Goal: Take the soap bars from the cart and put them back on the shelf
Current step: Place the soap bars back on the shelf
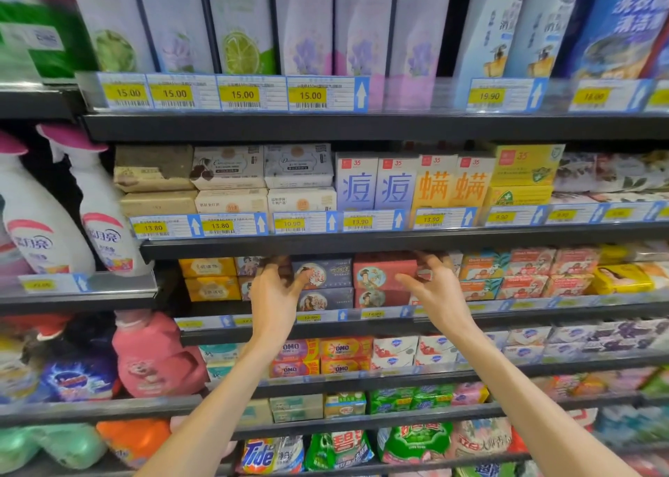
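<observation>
Both arms reach up to the third shelf (362,326), probably because that row holds the boxed soaps and the top boxes need squaring. The left hand (275,288) spreads loosely curled fingers against the upper blue soap box (325,272), thumb on its face, touching it more than gripping it. The right hand (432,286) seems to pinch the right end of the upper red soap box (383,272) (its fingertips are blurred, so the hold is a judgement). Both boxes are flat cartons with a round portrait printed at the left, each stacked on a matching box. The cart is out of view.
</observation>
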Action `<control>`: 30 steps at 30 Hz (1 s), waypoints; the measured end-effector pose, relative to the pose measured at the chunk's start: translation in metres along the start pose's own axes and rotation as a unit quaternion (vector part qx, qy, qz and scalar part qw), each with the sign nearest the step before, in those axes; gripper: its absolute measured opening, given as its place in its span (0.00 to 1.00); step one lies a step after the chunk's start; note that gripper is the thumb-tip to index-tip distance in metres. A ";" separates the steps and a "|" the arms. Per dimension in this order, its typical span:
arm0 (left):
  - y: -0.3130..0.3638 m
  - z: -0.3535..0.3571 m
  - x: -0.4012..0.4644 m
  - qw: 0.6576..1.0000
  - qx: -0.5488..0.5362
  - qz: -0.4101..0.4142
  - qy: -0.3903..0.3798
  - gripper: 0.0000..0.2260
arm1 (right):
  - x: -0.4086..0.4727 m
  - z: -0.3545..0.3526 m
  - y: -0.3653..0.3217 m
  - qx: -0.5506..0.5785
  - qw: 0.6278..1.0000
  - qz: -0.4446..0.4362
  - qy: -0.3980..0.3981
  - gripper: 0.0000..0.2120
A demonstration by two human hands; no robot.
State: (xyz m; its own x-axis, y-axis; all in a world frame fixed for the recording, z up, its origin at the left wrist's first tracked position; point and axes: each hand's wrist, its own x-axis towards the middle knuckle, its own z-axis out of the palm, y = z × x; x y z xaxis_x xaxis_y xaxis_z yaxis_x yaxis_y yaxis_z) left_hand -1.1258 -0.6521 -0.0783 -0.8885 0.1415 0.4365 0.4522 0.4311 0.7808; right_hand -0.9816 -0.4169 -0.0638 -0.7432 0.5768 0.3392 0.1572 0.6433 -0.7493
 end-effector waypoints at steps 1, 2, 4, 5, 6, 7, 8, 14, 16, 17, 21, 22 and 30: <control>-0.001 0.000 0.000 1.000 -0.001 -0.001 -0.002 0.14 | -0.001 0.001 -0.002 -0.004 1.000 -0.007 0.010 0.27; -0.002 0.000 0.001 1.000 -0.004 -0.001 -0.002 0.14 | -0.002 0.003 -0.003 -0.006 1.000 -0.012 0.022 0.26; -0.002 0.001 0.001 1.000 -0.006 -0.001 0.001 0.14 | -0.005 0.005 -0.004 -0.020 0.999 -0.024 0.041 0.25; -0.002 0.001 0.001 1.000 -0.009 0.000 0.002 0.14 | -0.007 0.007 -0.003 -0.026 0.998 -0.029 0.047 0.25; -0.001 0.002 0.001 1.000 -0.012 0.002 0.002 0.13 | -0.008 0.008 -0.003 -0.031 0.998 -0.030 0.051 0.25; -0.002 0.002 0.001 1.000 -0.015 0.004 0.003 0.13 | -0.008 0.010 -0.003 -0.034 0.998 -0.027 0.053 0.25; -0.004 0.004 0.001 1.000 -0.016 0.006 0.006 0.13 | -0.009 0.012 -0.003 -0.034 0.998 -0.021 0.056 0.25; -0.009 0.011 -0.002 0.999 -0.040 0.004 0.022 0.18 | -0.008 0.028 0.000 -0.077 0.992 -0.033 0.099 0.21; -0.008 0.012 -0.005 0.998 -0.054 0.004 0.024 0.18 | -0.009 0.033 0.000 -0.107 0.986 -0.038 0.120 0.20; -0.008 0.012 -0.005 0.998 -0.058 0.003 0.024 0.18 | -0.010 0.035 0.001 -0.123 0.983 -0.045 0.129 0.19; -0.006 0.011 -0.007 0.997 -0.077 0.011 0.023 0.19 | -0.010 0.037 0.002 -0.128 0.980 -0.066 0.134 0.16; -0.005 0.010 -0.007 0.996 -0.082 0.015 0.023 0.18 | -0.008 0.037 0.002 -0.125 0.982 -0.062 0.130 0.14; -0.007 0.012 -0.007 0.999 -0.042 0.014 0.030 0.18 | -0.009 0.037 -0.001 -0.148 0.981 -0.045 0.117 0.14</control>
State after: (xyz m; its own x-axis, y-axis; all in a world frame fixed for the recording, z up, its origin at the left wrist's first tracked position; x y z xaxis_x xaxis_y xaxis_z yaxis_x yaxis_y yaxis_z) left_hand -1.1236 -0.6452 -0.0922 -0.8703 0.0987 0.4826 0.4842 0.3512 0.8014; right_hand -0.9991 -0.4414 -0.0868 -0.5988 0.5884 0.5433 0.3055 0.7949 -0.5242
